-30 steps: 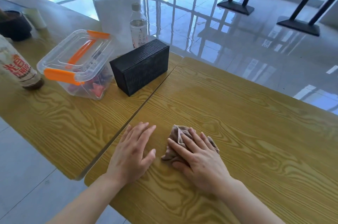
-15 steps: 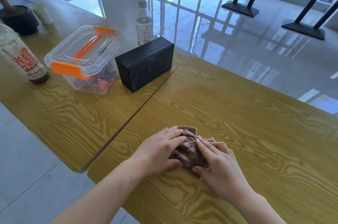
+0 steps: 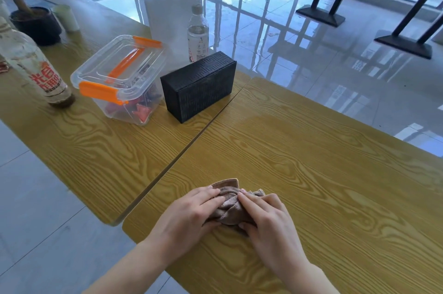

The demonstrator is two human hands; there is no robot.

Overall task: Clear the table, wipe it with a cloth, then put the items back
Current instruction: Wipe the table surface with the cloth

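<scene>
At lower centre of the frame, the left hand (image 3: 189, 212) and right hand (image 3: 268, 219) hold the bunched brown cloth (image 3: 229, 211) on the tabletop (image 3: 311, 161), fingers (image 3: 206, 194) curled around it.

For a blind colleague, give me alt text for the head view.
A left hand and right hand hold a crumpled brown cloth on a yellow wood-grain table. On the adjoining table stand a black textured box, a clear orange-clipped plastic container and a clear water bottle.

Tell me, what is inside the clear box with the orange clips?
Through the wall of the clear box, small red pieces lie at the bottom. The lid and clips hide the rest.
</scene>
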